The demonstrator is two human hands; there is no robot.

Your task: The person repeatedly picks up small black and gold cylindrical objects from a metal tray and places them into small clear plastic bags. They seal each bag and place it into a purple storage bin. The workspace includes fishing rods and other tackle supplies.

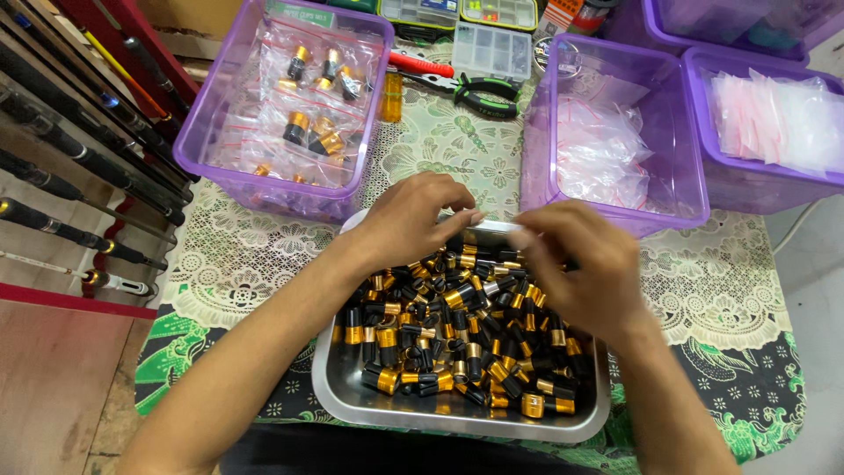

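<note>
A metal tray (pixel 352 400) near the front of the table holds several small black-and-gold cylindrical parts (pixel 457 339). My left hand (pixel 413 220) hovers over the tray's far left side, fingers bent together, with its fingertips near a thin clear piece by the tray's far rim. My right hand (pixel 580 268) is over the tray's far right side, fingers curled and blurred. Whether either hand grips a part is hidden by the fingers.
A purple bin (pixel 198 132) at the back left holds clear bags of the same parts. Two purple bins (pixel 677 167) at the right hold empty clear bags. Pliers (pixel 462 88), small compartment boxes (pixel 488 48) and a lace tablecloth (pixel 255 255) lie behind; fishing rods (pixel 79 141) line the left.
</note>
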